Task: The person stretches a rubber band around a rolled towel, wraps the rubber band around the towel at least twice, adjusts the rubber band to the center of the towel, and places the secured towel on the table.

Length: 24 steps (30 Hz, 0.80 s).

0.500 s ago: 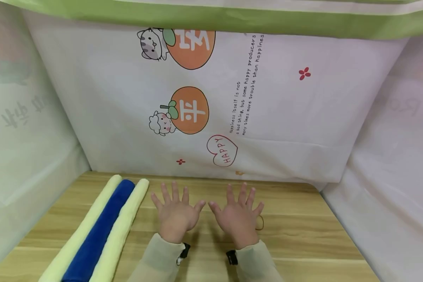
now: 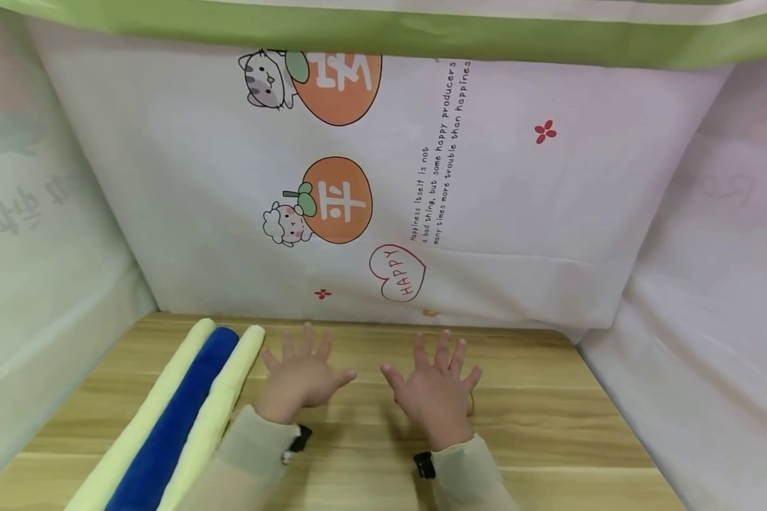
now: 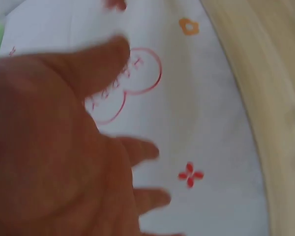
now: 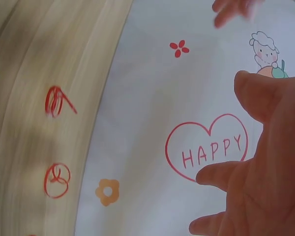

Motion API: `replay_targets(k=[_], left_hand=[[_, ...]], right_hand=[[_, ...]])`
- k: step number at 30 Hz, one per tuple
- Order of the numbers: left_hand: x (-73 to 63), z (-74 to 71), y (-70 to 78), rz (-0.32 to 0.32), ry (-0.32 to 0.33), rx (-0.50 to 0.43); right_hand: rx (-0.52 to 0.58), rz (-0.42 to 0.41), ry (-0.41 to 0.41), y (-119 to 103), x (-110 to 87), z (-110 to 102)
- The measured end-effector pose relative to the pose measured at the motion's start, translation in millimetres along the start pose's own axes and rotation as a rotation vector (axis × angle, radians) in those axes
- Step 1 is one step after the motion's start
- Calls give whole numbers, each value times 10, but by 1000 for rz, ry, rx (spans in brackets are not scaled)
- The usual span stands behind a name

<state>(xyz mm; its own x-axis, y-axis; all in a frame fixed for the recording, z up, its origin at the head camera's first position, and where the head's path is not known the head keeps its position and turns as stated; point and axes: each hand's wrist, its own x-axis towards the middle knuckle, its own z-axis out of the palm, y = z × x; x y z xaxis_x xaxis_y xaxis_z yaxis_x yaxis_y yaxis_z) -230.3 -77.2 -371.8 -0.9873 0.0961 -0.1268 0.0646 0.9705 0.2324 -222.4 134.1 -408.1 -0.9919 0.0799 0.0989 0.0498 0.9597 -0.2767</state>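
Both hands hold nothing, with fingers spread over the wooden table. My left hand (image 2: 302, 380) is close to the right side of three long plush rolls lying side by side: a pale yellow roll (image 2: 150, 404), a blue roll (image 2: 175, 419) and another pale yellow roll (image 2: 214, 415). In the left wrist view its palm and thumb (image 3: 101, 66) fill the left part. Farther right, my right hand (image 2: 436, 397) stretches its fingers toward the back sheet; the right wrist view shows its thumb and some straight fingers.
A white printed sheet (image 2: 498, 177) with a green border hangs behind the table (image 2: 550, 426), and white sheets stand at both sides. Small red scribbled marks (image 4: 56, 180) are on the tabletop near the right hand.
My left hand has moved left, toward the plush rolls, widening the gap between the hands. The right hand stays nearly in place, and the head view has shifted slightly.
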Motion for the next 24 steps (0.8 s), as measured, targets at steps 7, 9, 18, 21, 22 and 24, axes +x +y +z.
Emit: replay_targets(k=[7, 9, 18, 21, 22, 24], left_hand=[[196, -295, -632, 106, -122, -133], [284, -318, -819, 104, -156, -157], [497, -225, -1267, -31, -197, -245], [523, -178, -1336, -41, -207, -244], [536, -163, -1356, -45, -211, -239], [565, -137, -1392, -53, -222, -231]], right_hand=[[17, 2, -7, 60, 27, -47], [22, 6, -16, 82, 33, -58], [46, 30, -46, 250, 96, -78], [39, 37, -51, 324, 116, -100], [38, 39, -53, 346, 121, -114], [38, 38, -59, 387, 127, -150]])
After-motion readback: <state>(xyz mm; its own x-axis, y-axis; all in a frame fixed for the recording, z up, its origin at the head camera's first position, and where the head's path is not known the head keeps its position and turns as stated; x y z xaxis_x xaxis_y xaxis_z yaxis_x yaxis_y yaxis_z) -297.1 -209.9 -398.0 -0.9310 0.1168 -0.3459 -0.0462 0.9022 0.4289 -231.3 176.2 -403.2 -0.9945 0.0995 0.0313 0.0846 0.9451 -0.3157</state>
